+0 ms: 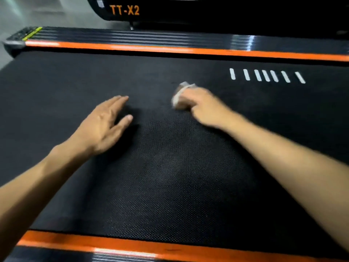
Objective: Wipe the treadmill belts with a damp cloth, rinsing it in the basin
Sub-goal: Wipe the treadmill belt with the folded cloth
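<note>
The black textured treadmill belt (170, 176) fills most of the head view. My right hand (200, 104) grips a small bunched pale cloth (179, 93) against the belt near its middle; the picture is blurred there. My left hand (105, 123) lies flat on the belt to the left of it, fingers straight and together, thumb spread. Both forearms reach in from the bottom corners.
Orange stripes border the belt along the far side rail (132, 48) and the near side rail (113, 244). Several white bars (264, 75) are printed on the belt at the upper right. A second black machine marked TT-X2 (124, 10) stands behind. Grey floor (28, 12) shows at the upper left.
</note>
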### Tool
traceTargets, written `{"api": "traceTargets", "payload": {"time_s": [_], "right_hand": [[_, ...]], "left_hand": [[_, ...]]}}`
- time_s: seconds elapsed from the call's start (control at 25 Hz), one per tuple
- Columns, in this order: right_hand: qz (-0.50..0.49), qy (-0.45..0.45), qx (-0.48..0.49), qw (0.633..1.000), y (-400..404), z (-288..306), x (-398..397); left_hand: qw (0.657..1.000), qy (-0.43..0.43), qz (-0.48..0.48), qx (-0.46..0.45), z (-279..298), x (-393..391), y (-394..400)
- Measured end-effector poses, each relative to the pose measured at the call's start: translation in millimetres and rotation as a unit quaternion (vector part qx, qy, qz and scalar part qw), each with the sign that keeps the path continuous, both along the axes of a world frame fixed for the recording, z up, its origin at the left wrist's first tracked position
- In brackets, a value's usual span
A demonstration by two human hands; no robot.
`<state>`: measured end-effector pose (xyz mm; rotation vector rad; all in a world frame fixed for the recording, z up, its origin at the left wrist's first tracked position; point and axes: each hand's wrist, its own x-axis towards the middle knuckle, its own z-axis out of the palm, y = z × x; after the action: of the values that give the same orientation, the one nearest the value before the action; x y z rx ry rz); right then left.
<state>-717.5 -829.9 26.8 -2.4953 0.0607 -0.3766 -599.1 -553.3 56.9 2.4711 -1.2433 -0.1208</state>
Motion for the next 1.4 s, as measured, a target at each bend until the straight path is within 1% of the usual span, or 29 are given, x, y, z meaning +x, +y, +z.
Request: {"api": "traceTargets", "payload": {"time_s": [0.04,0.08,0.12,0.16,0.2,0.24,0.32,0.4,0.44,0.48,0.52,0.56,0.64,0.68,0.72,0.76,0.8,0.84,0.88,0.92,0.96,1.0,1.08,1.12,1.2,1.24,1.28,1.32,1.4], "right_hand": [[-0.104,0.016,-0.007,0.994,-45,3,-17],[-0.208,0.045,-0.025,0.977,-83,5,-38],[-0.29,0.076,-0.04,0.953,-111,8,-56],[-0.348,0.109,-0.033,0.931,-124,8,-62],[-0.38,0.131,-0.03,0.915,-122,7,-56],[-0.377,0.131,-0.044,0.916,-103,5,-41],[-0.288,0.099,-0.077,0.949,-46,-1,-5],[-0.161,0.075,-0.067,0.982,29,-8,22],[-0.079,0.072,-0.071,0.992,71,-9,28],[0.01,0.072,-0.072,0.995,106,-8,28],[0.08,0.07,-0.065,0.992,125,-7,28],[0.12,0.073,-0.056,0.988,124,-2,28],[0.137,0.055,-0.065,0.987,83,4,26],[0.118,0.027,-0.053,0.991,50,4,24],[0.069,0.005,-0.03,0.997,10,4,19],[-0.013,-0.004,-0.015,1.0,-36,-1,16],[-0.111,0.007,-0.02,0.994,-76,-3,10],[-0.21,0.055,-0.032,0.976,-109,-4,3],[-0.279,0.11,-0.045,0.953,-132,-5,-1],[-0.322,0.146,-0.048,0.934,-143,-7,4],[-0.347,0.16,-0.045,0.923,-135,-6,15],[-0.354,0.155,-0.062,0.92,-115,-9,31],[-0.292,0.124,-0.102,0.943,-53,-7,65],[-0.245,0.105,-0.098,0.959,-19,-6,81],[-0.096,0.088,-0.07,0.989,46,-10,102],[-0.019,0.088,-0.054,0.995,68,-10,104],[0.04,0.087,-0.041,0.995,78,-7,102],[0.076,0.078,-0.031,0.994,71,-4,98],[0.089,0.042,-0.036,0.995,31,3,85]], "left_hand": [[0.999,0.005,-0.02,0.029,-4,-5,0],[0.998,0.01,-0.027,0.057,-8,-9,-1],[0.997,0.013,-0.022,0.078,-13,-10,-3],[0.996,0.011,-0.008,0.089,-18,-9,-5],[0.996,0.007,0.013,0.09,-22,-7,-7],[0.996,0.003,0.039,0.085,-25,-4,-7],[0.994,-0.015,0.082,0.071,-31,5,-6],[0.992,-0.025,0.105,0.068,-34,15,-5],[0.991,-0.026,0.114,0.069,-35,21,-4],[0.99,-0.028,0.124,0.068,-34,26,-2],[0.989,-0.031,0.132,0.066,-34,30,0],[0.988,-0.034,0.135,0.07,-34,32,1],[0.987,-0.047,0.122,0.097,-36,35,-1],[0.984,-0.049,0.121,0.117,-37,34,-3],[0.981,-0.048,0.127,0.138,-38,32,-6],[0.977,-0.047,0.137,0.157,-39,31,-8],[0.974,-0.045,0.143,0.172,-39,29,-10],[0.972,-0.044,0.145,0.181,-39,27,-12],[0.971,-0.044,0.144,0.187,-39,26,-12],[0.971,-0.048,0.141,0.188,-38,26,-13],[0.97,-0.052,0.139,0.19,-37,25,-13],[0.969,-0.056,0.138,0.195,-38,25,-12],[0.966,-0.07,0.134,0.207,-35,24,-14],[0.965,-0.077,0.132,0.213,-34,24,-16],[0.962,-0.087,0.128,0.224,-32,23,-17],[0.962,-0.09,0.127,0.224,-32,22,-16],[0.962,-0.091,0.125,0.223,-32,22,-16],[0.963,-0.092,0.125,0.221,-33,23,-15],[0.964,-0.09,0.127,0.215,-34,24,-13]]}}
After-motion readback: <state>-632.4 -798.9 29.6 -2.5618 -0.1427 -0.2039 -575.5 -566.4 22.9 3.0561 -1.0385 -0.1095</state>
